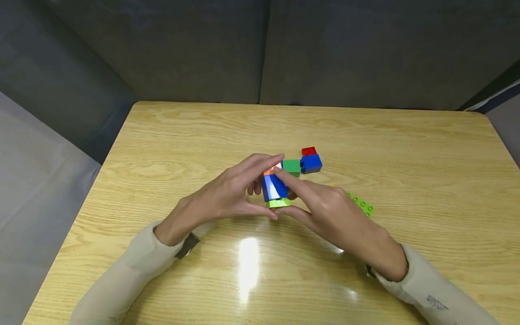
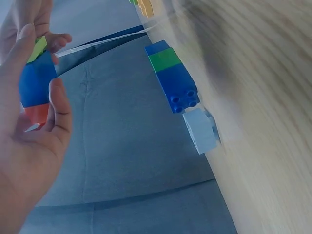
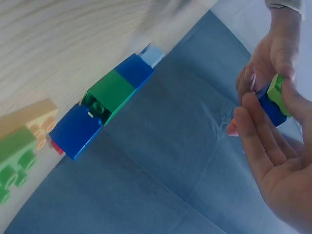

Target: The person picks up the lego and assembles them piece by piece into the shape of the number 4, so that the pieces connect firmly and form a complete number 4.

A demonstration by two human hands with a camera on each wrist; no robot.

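Between both hands, raised above the table, is a small stack of toy building blocks (image 1: 274, 188): an orange piece, a blue sloped block and a lime-green block (image 1: 278, 203) at the end nearest the person. My left hand (image 1: 229, 187) grips the stack from the left, thumb by the lime end and fingers by the orange end. From the other side my right hand (image 1: 335, 207) holds it too, its index finger on the orange end and its thumb at the lime block. In the right wrist view the blue block (image 3: 272, 108) shows between the fingers; the orange piece is mostly covered.
Beyond the hands on the wooden table (image 1: 195, 131) lie a green block (image 1: 291, 167), a blue block (image 1: 311, 164) and a red block (image 1: 308, 151). A pale blue block (image 2: 201, 131) stands by the row. Lime (image 3: 17, 151) and orange (image 3: 29, 117) blocks lie to the right.
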